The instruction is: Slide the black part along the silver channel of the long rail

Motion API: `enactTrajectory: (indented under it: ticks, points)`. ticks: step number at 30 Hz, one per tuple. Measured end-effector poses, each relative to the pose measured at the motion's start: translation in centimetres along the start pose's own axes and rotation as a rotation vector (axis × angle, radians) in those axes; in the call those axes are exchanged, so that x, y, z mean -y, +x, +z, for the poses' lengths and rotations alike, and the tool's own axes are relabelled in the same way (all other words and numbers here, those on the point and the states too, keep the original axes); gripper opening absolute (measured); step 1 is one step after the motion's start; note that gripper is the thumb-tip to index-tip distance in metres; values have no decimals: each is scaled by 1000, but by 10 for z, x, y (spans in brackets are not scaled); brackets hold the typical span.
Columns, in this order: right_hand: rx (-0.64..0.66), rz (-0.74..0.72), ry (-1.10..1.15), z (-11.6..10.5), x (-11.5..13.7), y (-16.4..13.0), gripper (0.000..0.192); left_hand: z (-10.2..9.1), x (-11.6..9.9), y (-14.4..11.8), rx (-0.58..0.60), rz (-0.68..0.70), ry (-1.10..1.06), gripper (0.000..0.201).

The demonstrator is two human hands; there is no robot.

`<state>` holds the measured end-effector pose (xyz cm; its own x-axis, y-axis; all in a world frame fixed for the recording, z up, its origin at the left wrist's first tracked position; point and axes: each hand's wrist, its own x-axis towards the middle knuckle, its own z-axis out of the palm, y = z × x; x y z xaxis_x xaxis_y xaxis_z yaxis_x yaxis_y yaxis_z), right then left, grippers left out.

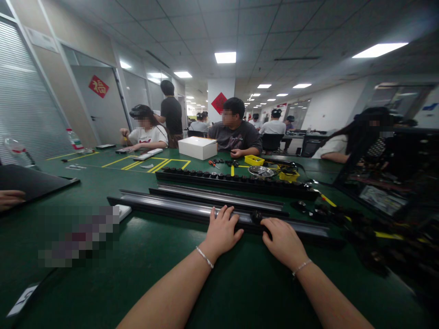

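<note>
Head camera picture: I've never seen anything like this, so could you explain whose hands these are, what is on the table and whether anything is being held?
There is no machine arm here. One camera, worn on a person's head, looks forward and down, so the two bare hands in front are the wearer's own. The left hand lies with its fingers spread on the nearest rail, a long dark channel with a shiny inside. The right hand rests by a small black part on that rail; whether it grips the part, I cannot tell.

Beyond lie a second rail and a longer black strip lined with small black parts. A white box stands farther back on the green table. The hand at the left edge is someone else's.
</note>
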<state>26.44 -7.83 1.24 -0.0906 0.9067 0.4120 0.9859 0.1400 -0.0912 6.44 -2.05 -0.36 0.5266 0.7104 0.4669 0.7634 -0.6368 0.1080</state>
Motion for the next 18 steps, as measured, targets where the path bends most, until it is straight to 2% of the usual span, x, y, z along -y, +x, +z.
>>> enactTrajectory:
  ticks: [11,18]
  points:
    - [13,36,-25,-6,-4,0,25,0,0,0,-6,-1,7,40]
    - [24,72,-50,-12,-16,-1,27,1,0,0,-16,7,21,38]
